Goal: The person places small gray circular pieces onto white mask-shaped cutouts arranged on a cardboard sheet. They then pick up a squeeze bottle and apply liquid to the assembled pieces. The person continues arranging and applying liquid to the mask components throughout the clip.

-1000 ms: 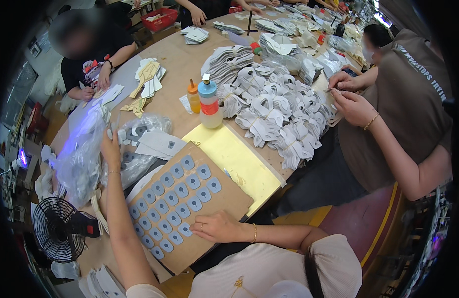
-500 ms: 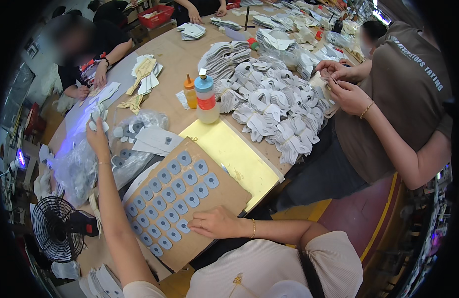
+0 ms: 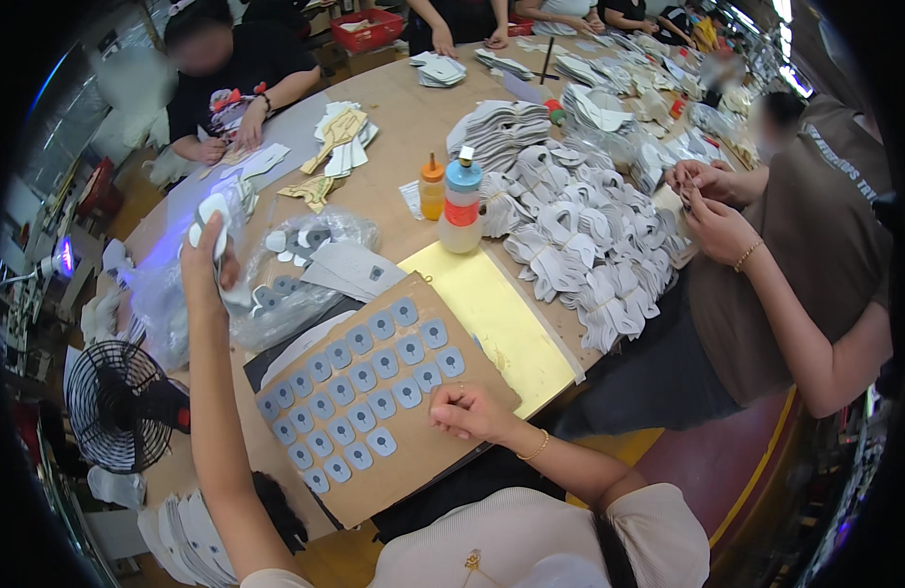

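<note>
My left hand (image 3: 213, 257) is raised at the left, closed on a few white rounded cut pieces (image 3: 213, 211), above a clear plastic bag (image 3: 163, 314). My right hand (image 3: 472, 413) is held at the right edge of a brown board (image 3: 438, 423), its fingers curled in and nothing showing in them. Rows of small grey-blue rounded pieces (image 3: 386, 364), each with a dark mark in the middle, lie flat on the board. Behind it, another clear bag (image 3: 357, 235) contains white and grey pieces. White strips (image 3: 359, 269) lie beside that bag.
Beyond the board lie a yellow sheet (image 3: 501, 323), a blue-topped bottle (image 3: 462, 201) and an orange bottle (image 3: 432, 186). Bundled white pieces (image 3: 580, 240) are heaped at the right, near a co-worker's hands (image 3: 712, 211). A black fan (image 3: 119, 407) stands at the left.
The view has shifted, so the table appears further right. My left hand has turned, showing the white pieces more fully. My right hand has lifted off the board's pieces and its fingers have curled.
</note>
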### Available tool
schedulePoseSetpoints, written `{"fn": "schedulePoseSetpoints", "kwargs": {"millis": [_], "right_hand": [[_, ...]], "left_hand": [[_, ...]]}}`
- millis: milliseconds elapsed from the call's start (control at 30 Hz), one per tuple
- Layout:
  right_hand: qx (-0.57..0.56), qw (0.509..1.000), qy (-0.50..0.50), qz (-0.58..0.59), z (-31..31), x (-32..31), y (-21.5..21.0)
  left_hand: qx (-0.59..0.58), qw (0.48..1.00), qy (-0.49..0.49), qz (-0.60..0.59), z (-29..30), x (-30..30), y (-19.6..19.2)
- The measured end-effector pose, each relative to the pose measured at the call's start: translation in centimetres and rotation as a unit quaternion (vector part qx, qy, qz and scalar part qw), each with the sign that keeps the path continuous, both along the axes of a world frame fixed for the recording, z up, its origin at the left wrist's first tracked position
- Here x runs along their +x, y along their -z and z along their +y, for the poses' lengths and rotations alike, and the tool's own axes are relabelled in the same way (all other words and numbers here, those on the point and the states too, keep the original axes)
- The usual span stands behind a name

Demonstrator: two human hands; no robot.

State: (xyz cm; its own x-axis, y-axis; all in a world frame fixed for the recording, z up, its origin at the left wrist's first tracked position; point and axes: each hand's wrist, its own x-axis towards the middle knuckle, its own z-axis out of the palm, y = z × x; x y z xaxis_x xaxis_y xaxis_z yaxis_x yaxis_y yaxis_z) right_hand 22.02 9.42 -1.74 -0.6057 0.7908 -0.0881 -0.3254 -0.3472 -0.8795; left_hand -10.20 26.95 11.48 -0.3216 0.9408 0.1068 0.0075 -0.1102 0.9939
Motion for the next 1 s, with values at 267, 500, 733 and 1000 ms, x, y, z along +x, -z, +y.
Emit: {"fn": "schedulePoseSetpoints", "kwargs": {"millis": [267,500,733,1000], "right_hand": [[0.072,0.992,0.069,-0.07,0.5,-2.5,-3.8],[0.011,0.996,0.078,-0.04,-0.7,-5.2,-4.3],[0.007,0.994,0.013,-0.106,-1.2,-5.2,-3.6],[-0.042,0.978,-0.033,-0.201,-2.4,-4.1,-2.4]], "left_hand": [[-0.161,0.98,0.103,-0.053,-16.3,6.4,1.4],[-0.242,0.942,0.145,-0.18,-23.4,9.1,5.1],[-0.215,0.952,0.16,-0.146,-25.6,9.8,8.0],[-0.223,0.937,0.137,-0.233,-28.3,11.2,10.7]]}}
